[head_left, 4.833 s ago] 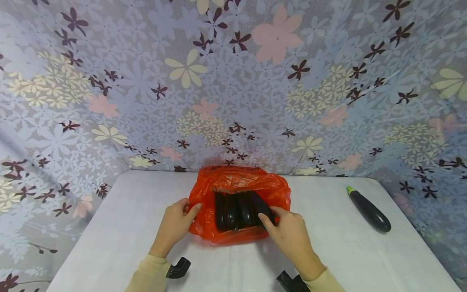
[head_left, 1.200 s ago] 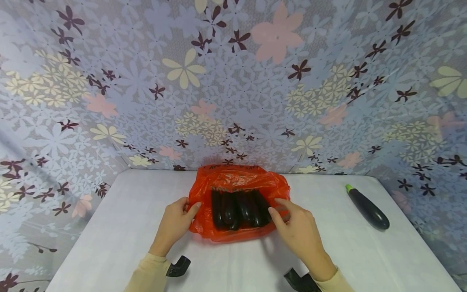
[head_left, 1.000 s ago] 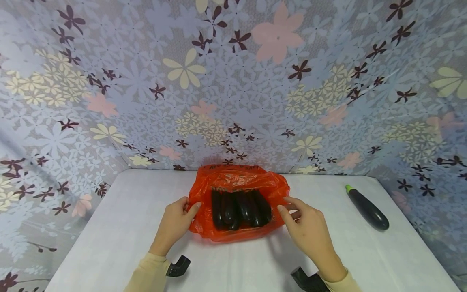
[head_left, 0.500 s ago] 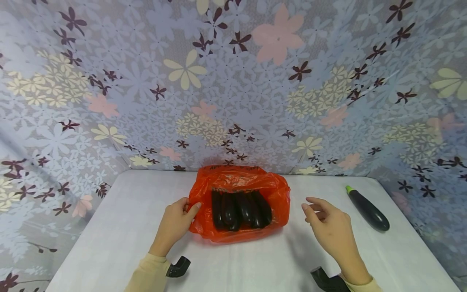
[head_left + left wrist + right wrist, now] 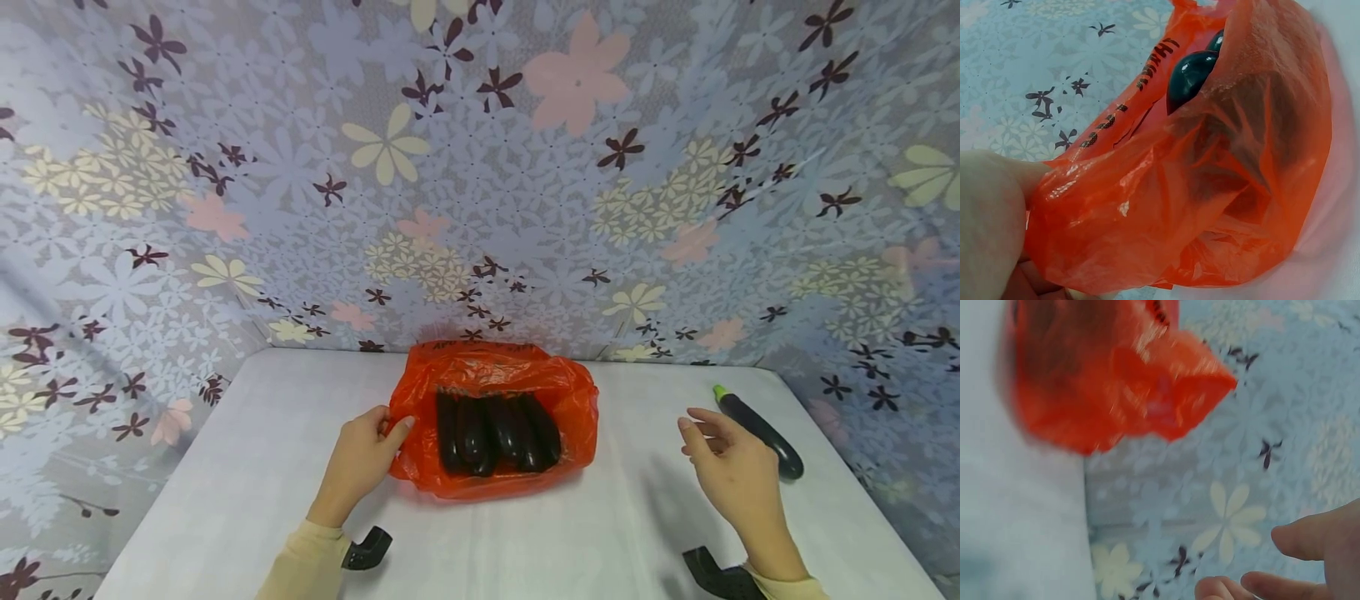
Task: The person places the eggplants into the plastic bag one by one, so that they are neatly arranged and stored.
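A red plastic bag lies on the table with its mouth spread toward me. Inside it, several dark eggplants sit side by side. My left hand pinches the bag's left edge between thumb and fingers; the left wrist view shows the thin film gathered at that hand. My right hand is in the air right of the bag, holding nothing, fingers loosely bent. Beyond it lies a single eggplant with a green stem end, partly covered by this hand in the head view.
The white table ends at a flowered cloth wall behind the bag, and the cloth continues at both sides. A black wrist mount is on my left wrist, another on my right.
My right hand has let go of an eggplant in the bag and moved right, toward the lone eggplant. The left hand has stayed on the bag's edge.
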Tool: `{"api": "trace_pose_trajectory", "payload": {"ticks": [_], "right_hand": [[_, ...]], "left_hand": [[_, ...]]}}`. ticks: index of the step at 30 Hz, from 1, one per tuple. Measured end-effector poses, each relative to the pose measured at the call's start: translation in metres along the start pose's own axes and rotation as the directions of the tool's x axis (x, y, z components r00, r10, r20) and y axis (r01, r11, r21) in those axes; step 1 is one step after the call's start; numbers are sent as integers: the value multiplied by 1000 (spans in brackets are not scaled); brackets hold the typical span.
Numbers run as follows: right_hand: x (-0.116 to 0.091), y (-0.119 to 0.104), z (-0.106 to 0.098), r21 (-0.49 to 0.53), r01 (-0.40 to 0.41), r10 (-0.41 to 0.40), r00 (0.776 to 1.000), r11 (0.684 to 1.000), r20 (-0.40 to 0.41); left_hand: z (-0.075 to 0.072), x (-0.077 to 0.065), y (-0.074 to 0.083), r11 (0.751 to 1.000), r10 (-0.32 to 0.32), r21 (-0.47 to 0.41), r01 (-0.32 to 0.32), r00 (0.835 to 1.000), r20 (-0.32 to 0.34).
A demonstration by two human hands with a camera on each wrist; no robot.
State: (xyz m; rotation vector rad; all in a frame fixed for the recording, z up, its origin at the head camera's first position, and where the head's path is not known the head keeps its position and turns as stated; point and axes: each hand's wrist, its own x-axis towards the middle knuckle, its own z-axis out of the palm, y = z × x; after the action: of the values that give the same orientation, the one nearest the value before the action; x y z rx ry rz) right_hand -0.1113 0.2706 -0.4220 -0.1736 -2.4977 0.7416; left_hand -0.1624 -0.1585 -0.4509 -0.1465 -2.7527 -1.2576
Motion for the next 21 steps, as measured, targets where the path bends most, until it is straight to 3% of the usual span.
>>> {"api": "trace_pose_trajectory", "payload": {"ticks": [21], "right_hand": [[17,85,-15,-73,-154,149,987,985,-60]], "left_hand": [[0,-1,1,1000,-14,-11,14,1000,9]]}}
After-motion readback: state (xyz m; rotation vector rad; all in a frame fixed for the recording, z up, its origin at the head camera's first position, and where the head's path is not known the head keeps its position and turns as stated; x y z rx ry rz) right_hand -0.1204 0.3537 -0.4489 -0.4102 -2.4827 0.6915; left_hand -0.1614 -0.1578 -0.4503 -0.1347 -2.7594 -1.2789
